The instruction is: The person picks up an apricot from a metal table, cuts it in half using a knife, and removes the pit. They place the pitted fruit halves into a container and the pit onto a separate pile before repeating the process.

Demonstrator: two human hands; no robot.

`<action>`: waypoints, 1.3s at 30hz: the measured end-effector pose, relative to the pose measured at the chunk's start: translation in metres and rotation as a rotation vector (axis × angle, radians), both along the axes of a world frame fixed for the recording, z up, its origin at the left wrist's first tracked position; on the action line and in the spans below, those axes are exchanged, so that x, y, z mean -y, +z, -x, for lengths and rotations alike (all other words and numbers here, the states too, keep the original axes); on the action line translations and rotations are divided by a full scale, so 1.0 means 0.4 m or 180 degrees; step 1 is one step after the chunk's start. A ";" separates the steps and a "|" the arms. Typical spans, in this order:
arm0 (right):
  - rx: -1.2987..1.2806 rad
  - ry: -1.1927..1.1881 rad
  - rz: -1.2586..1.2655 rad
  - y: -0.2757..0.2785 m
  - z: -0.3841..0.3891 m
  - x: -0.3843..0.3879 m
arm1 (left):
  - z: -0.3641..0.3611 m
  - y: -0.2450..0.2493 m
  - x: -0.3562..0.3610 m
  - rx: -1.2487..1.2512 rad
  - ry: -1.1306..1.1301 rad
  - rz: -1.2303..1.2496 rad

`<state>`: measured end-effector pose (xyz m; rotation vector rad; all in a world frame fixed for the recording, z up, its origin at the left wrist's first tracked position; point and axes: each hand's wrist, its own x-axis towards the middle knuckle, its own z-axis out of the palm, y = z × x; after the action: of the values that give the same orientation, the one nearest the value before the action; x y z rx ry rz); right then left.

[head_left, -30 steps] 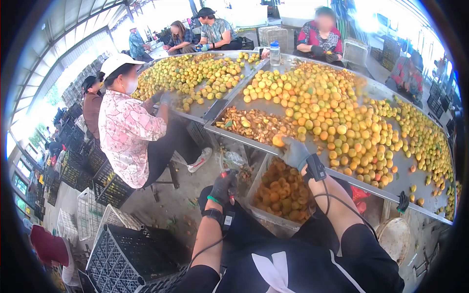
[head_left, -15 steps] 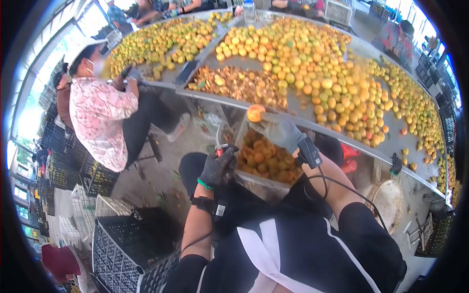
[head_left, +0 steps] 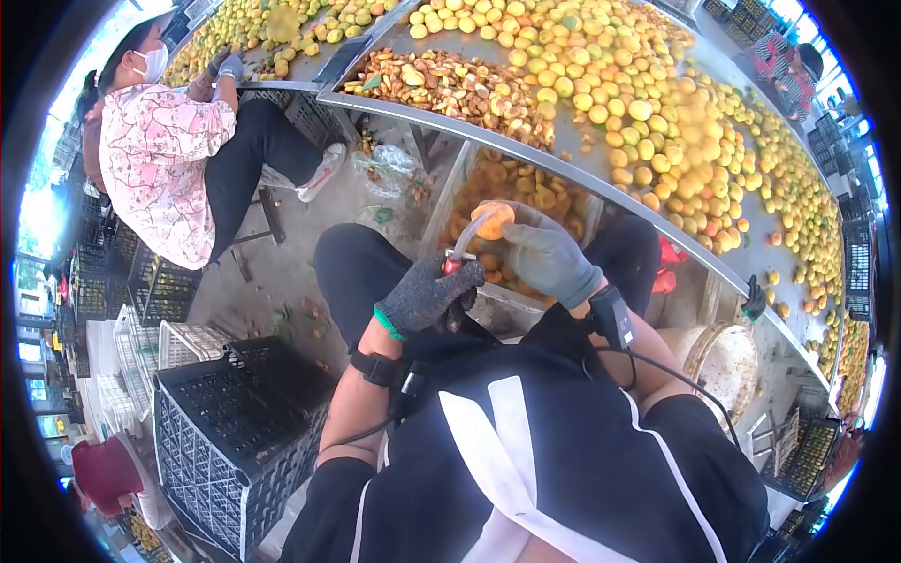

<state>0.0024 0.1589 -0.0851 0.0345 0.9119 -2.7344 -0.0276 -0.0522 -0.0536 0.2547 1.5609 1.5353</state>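
In the head view, the left hand (head_left: 434, 293), in a dark glove, is curled around the red handle of a curved knife (head_left: 463, 242). The right hand (head_left: 554, 255), in a grey glove, has its fingers closed on an orange fruit (head_left: 493, 225). The blade lies against the fruit's near left side; whether it cuts in cannot be told.

The fruit is above a tub (head_left: 443, 195) of orange pieces, and both hands hide part of that tub. The wearer's knees flank it. Beyond, the metal rim of the bench (head_left: 648, 214) runs between the hands and a broad heap of yellow fruit (head_left: 648, 122); a patch of small brown pieces (head_left: 441, 89) lies left of the heap.

On the floor, a clear plastic bag (head_left: 389, 159) lies left of the tub, a black crate (head_left: 202, 488) stands near the left elbow, and a whitish bucket (head_left: 737, 366) sits beside the right forearm. A co-worker in a pink shirt (head_left: 155, 169) sits to the left.
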 end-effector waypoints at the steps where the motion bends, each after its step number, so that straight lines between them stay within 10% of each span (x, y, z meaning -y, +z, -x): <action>1: 0.0021 0.0042 0.0099 0.005 -0.005 0.001 | 0.002 -0.002 -0.002 0.0021 0.0012 0.0001; 9: 0.0178 -0.0028 0.0250 0.013 -0.026 0.007 | 0.028 -0.044 -0.002 -0.0281 0.1058 0.0180; 29: 0.0163 -0.0007 0.0304 0.041 -0.035 0.025 | -0.026 0.067 -0.007 -0.1119 0.0446 0.0738; 34: 0.0143 0.0020 0.0423 0.029 -0.066 0.016 | 0.016 -0.033 0.009 -0.3026 0.0533 0.1117; 39: 0.0055 0.0045 0.0637 0.041 -0.089 -0.012 | 0.055 -0.011 0.036 -0.1414 0.1403 0.0814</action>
<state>0.0380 0.1636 -0.0686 0.0137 0.6275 -2.7931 -0.0497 -0.0667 -0.0579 0.1122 2.2616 1.6569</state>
